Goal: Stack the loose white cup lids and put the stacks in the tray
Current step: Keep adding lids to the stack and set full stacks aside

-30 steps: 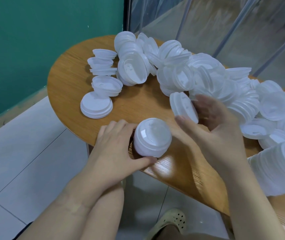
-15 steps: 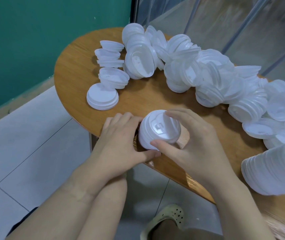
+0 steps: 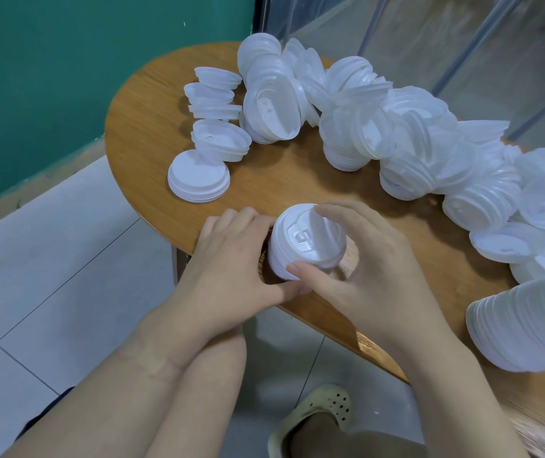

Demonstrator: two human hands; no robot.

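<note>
A short stack of white cup lids (image 3: 301, 246) sits at the near edge of the round wooden table (image 3: 152, 127). My left hand (image 3: 231, 266) grips the stack from the left, thumb under its near side. My right hand (image 3: 363, 269) curls round it from the right, with fingers over the top lid and the thumb on its near rim. Loose white lids (image 3: 397, 140) lie in a long heap across the far side of the table. No tray is in view.
A small flat stack of lids (image 3: 198, 178) and several upturned lids (image 3: 215, 94) lie at the table's left. A long stack of lids (image 3: 529, 325) lies on its side at the right edge. A green wall stands at the left; a foot in a shoe (image 3: 317, 414) is below.
My right hand brought a single lid from the heap down onto the stack my left hand holds, and now grips the stack's top. The view shifted slightly.
</note>
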